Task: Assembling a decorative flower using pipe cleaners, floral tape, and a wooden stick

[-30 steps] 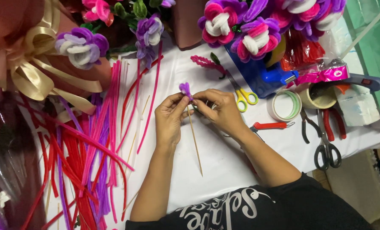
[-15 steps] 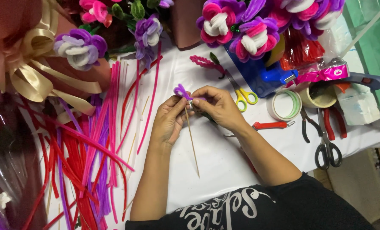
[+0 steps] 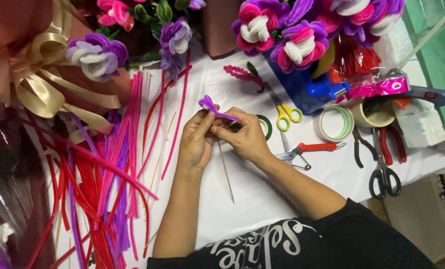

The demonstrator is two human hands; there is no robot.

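Observation:
Both my hands meet over the white table [image 3: 262, 199]. My left hand [image 3: 196, 140] and my right hand [image 3: 242, 135] pinch a purple pipe cleaner [image 3: 213, 108] bent into a small loop at the top of a thin wooden stick [image 3: 226, 172]. The stick hangs down from my fingers toward my body. A loose end of the purple pipe cleaner runs across my right fingers. A green tape roll [image 3: 266, 125] lies partly hidden behind my right hand.
A heap of red, pink and purple pipe cleaners [image 3: 102, 189] covers the left. Finished pipe-cleaner flowers [image 3: 277, 30] stand at the back. Yellow scissors [image 3: 284, 109], tape rolls [image 3: 336, 123], pliers [image 3: 387, 149], black scissors [image 3: 384, 179], a red-handled cutter [image 3: 307, 148] and a glue gun [image 3: 427, 94] lie right.
The hands have shifted a little and the purple pipe cleaner's loop now tilts left, with a strand drawn across my right fingers. The stick stays in my grip.

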